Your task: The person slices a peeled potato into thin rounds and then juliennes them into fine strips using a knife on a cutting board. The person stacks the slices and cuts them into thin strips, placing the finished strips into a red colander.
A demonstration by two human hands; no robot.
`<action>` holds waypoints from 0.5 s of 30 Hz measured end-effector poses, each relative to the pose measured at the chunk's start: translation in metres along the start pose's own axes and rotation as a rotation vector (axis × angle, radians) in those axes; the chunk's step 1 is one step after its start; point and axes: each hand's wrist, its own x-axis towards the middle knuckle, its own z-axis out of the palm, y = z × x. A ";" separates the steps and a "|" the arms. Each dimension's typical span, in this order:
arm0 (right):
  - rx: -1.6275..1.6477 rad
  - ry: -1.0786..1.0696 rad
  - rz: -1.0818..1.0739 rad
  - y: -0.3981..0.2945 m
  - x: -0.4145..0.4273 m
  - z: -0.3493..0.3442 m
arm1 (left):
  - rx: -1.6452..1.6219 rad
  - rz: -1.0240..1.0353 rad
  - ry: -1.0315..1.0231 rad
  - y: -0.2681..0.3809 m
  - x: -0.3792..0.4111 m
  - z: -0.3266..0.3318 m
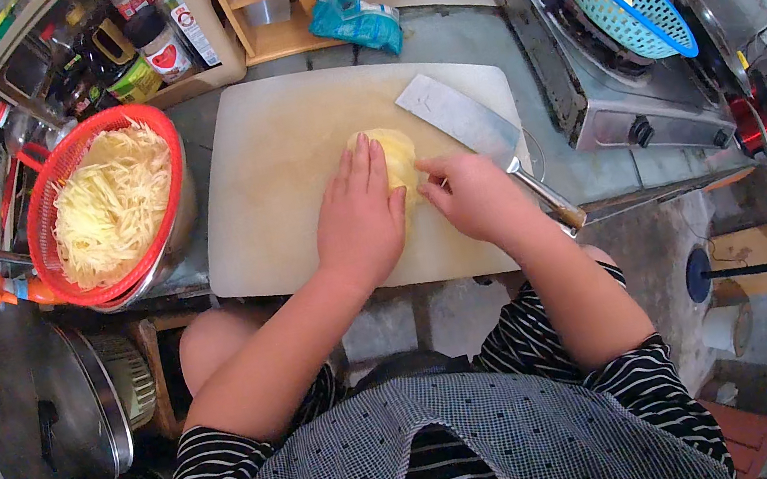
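Note:
A flattened pile of thin, pale yellow slices [400, 153], which look like potato, lies on the worn white cutting board [267, 183]. My left hand [358, 217] rests flat over the pile's left side, fingers together and pointing away from me, holding it down. At the right edge of the slices is my right hand [471, 194], its thumb and forefinger bent towards them. Whether those fingertips grip a slice cannot be made out. Just beyond my right hand lies a cleaver [460, 112], its broad blade flat on the board and its handle passing over the board's right edge.
Pale shreds fill a red colander [179, 175] at the left. Behind stand seasoning bottles [161, 44], a wooden rack [278, 44] and a teal packet [358, 21]. A blue basket [684, 37] tilts over the gas stove [607, 122] at the right.

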 end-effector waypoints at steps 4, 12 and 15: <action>0.049 0.016 0.040 -0.005 0.001 0.000 | -0.121 -0.039 0.029 -0.010 0.001 0.003; 0.120 0.204 0.000 0.009 0.044 0.014 | -0.470 -0.407 -0.037 -0.048 0.063 -0.010; 0.210 0.205 0.027 0.012 0.050 0.020 | -0.525 -0.385 -0.135 -0.050 0.074 -0.009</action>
